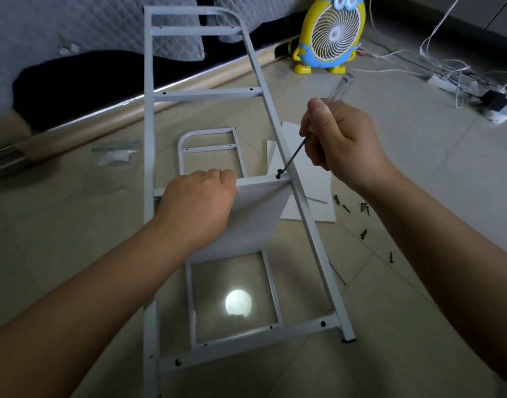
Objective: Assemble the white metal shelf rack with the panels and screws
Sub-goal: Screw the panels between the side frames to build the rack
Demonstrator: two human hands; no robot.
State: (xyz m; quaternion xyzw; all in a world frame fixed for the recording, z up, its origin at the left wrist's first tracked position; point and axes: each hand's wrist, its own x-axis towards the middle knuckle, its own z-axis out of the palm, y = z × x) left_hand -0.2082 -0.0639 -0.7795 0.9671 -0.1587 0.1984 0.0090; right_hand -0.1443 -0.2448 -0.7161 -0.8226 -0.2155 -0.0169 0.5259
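While the left hand (pixel 197 202) curls its fingers (pixel 228 176) over the top edge of a white panel (pixel 261 216), gripping it where it meets a crossbar of the white metal frame (pixel 149 124), the right hand (pixel 342 139) is closed around a screwdriver (pixel 339 89) with a clear handle, thumb up along the handle and the other fingers wrapped tightly about it. The screwdriver's dark shaft slants down and left, its tip touching a black screw (pixel 278 176) that sits in the crossbar's right end, just beside the frame's right rail. The frame stands tilted over the tiled floor (pixel 404 326), ladder-like, with the panel hanging down below the held crossbar. A second frame (pixel 209 137) lies flat on the floor beneath it, and more white panels (pixel 315 179) lie stacked just to the right. Loose black screws (pixel 364 208) are scattered on the floor near the right forearm. A crumpled clear plastic bag (pixel 114 152) lies to the left, and a yellow-and-blue cartoon-figure fan (pixel 330 33) stands further back, near a tangle of white cables (pixel 447 73).
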